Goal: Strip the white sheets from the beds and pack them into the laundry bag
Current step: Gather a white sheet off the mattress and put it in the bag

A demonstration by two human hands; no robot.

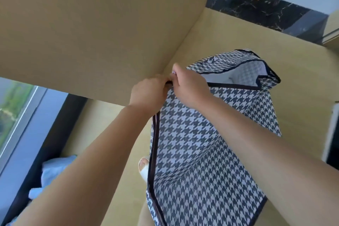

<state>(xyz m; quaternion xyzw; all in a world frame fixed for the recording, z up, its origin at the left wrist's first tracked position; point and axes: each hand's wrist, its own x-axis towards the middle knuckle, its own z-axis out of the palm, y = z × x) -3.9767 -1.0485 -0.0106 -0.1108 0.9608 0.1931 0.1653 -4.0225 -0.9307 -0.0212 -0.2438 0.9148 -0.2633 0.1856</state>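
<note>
Your left hand (148, 93) and right hand (190, 88) each pinch the laundry bag (192, 143) trim between them; you're likely opening it, so spread it next.

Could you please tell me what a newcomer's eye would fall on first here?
The black-and-white houndstooth laundry bag fills the centre and lower right, its white-lined mouth open at the far end. The left hand and right hand meet at its upper-left corner, pinching the dark trim. A pale crumpled cloth lies at lower left beside the window.
</note>
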